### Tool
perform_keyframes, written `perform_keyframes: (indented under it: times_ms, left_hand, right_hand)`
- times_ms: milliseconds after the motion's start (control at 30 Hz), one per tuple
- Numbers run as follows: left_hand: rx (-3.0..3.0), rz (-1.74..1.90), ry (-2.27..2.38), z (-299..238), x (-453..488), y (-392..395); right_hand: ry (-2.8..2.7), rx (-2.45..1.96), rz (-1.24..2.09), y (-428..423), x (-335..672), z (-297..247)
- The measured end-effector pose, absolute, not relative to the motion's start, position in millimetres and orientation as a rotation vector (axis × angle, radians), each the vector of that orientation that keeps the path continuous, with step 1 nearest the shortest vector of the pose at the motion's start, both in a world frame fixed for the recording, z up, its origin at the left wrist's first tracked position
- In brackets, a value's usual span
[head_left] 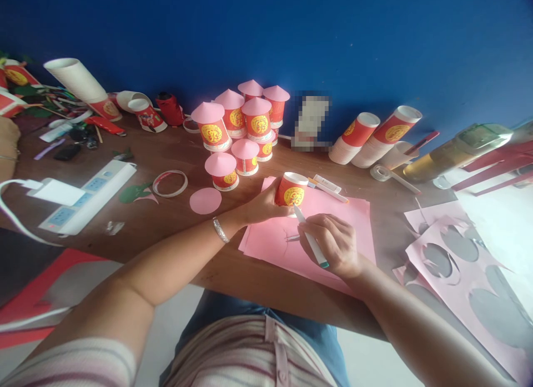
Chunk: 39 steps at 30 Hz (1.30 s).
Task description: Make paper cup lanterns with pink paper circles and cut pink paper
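My left hand (268, 202) is wrapped round a red and white paper cup (291, 191) with a yellow round emblem, its white rim facing up. In my right hand (333, 240) is a white marker (313, 242) with a green end. The marker's upper tip meets or nearly meets the lower part of the cup; I cannot tell whether it touches. Both hands are over a stack of pink paper sheets (266, 240). A thin grey pointed thing (292, 239) sticks out from under my right hand, its other end hidden.
Several red cups with pink cone tops (245, 151) stand stacked ahead. Left of the sheets lie a pink paper disc (205, 201), a tape ring (170, 183) and a power strip (89, 195). Stacked cups (385, 137), a bottle (453, 148) and cut pink paper (458, 270) are right.
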<state>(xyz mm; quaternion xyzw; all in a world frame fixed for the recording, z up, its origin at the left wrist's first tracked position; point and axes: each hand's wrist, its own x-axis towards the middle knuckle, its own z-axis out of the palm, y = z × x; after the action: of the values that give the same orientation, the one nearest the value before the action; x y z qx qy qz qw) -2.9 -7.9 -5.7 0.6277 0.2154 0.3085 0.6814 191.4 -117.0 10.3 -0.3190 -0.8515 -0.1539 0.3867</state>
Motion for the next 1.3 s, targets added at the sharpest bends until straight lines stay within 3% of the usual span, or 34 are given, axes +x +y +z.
perform_keyframes:
  times_ms: [1300]
  left_hand:
    - [1.592, 0.695, 0.520, -4.4, -1.1, -10.9]
  right_hand:
    - [-2.182, -0.805, -0.384, -114.8, 190.3, 16.6]
